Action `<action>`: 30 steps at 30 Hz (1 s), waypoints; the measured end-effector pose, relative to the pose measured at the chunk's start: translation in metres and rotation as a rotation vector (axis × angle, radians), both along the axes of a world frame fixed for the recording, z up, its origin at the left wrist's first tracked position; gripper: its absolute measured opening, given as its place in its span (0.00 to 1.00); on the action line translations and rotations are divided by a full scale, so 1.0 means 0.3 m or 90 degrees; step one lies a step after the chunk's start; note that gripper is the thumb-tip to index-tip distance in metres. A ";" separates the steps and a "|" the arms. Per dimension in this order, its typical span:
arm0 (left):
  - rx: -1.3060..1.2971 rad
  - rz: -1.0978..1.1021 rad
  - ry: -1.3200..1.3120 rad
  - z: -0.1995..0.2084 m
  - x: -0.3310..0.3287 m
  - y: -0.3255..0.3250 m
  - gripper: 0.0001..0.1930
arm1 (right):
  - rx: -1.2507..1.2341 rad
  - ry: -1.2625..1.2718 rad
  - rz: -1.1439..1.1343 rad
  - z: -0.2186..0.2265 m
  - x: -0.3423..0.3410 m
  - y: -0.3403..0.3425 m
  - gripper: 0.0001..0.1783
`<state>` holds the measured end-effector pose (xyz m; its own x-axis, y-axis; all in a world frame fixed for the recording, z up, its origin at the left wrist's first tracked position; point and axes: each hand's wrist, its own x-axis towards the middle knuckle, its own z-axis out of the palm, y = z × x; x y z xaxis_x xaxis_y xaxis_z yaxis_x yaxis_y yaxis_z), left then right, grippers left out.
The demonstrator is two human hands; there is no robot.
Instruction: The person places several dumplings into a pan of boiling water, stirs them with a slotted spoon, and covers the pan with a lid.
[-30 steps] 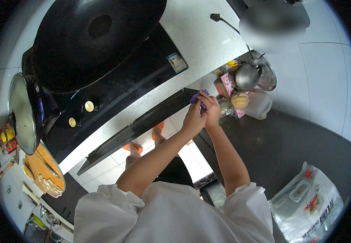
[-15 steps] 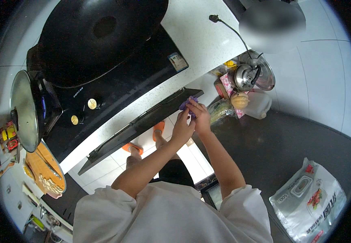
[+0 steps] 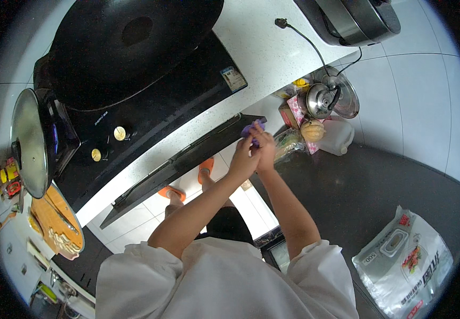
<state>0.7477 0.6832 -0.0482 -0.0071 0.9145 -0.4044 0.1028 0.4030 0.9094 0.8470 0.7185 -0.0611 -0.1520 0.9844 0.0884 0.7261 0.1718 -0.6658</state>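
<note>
My left hand [image 3: 244,158] and my right hand [image 3: 264,149] are close together in front of my body. Bunched purple cloth [image 3: 247,129] shows at their fingertips. My right hand's fingers are closed over it. The left hand presses in from beside, its fingers bent, and part of its grip is hidden. Both hands are at the right end of a long dark panel [image 3: 187,162], which stands out below the counter edge. The cloth is against or just above that end; I cannot tell which.
A large black wok [image 3: 108,69] sits on the black stove [image 3: 150,114]. To the left are a glass lid [image 3: 31,143] and a cutting board [image 3: 54,215] with a knife and sliced food. A kettle [image 3: 319,101], a pumpkin [image 3: 313,130] and a plastic package [image 3: 405,260] are at right.
Both hands and the purple cloth have shifted slightly, and the fingers have changed position around the cloth. The head view has moved a little. The grey appliance at upper right, blurred before, is now sharp.
</note>
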 end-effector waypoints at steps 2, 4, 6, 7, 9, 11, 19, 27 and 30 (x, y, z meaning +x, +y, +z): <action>-0.027 0.032 0.016 0.013 -0.055 -0.081 0.28 | -0.035 0.015 0.030 -0.003 -0.053 -0.064 0.23; -0.055 0.089 -0.004 0.021 -0.113 -0.172 0.27 | -0.057 0.039 0.071 0.017 -0.131 -0.125 0.22; -0.035 0.123 0.046 0.016 -0.168 -0.279 0.26 | -0.088 0.055 0.102 0.022 -0.200 -0.197 0.23; -0.025 0.140 0.072 0.004 -0.184 -0.318 0.26 | -0.103 0.064 0.118 0.020 -0.223 -0.220 0.23; -0.024 0.137 0.101 0.001 -0.215 -0.361 0.26 | -0.090 0.029 0.170 0.018 -0.247 -0.243 0.24; -0.008 0.085 0.224 -0.046 -0.228 -0.402 0.26 | -0.034 0.008 0.246 0.000 -0.235 -0.239 0.25; -0.066 0.110 0.077 0.040 -0.277 -0.340 0.25 | -0.030 -0.035 0.164 0.034 -0.289 -0.269 0.25; -0.069 0.155 0.112 0.024 -0.581 -0.688 0.26 | -0.050 -0.043 0.234 0.041 -0.622 -0.572 0.23; -0.071 0.235 0.015 0.035 -0.711 -0.840 0.25 | -0.045 -0.049 0.216 0.045 -0.773 -0.708 0.23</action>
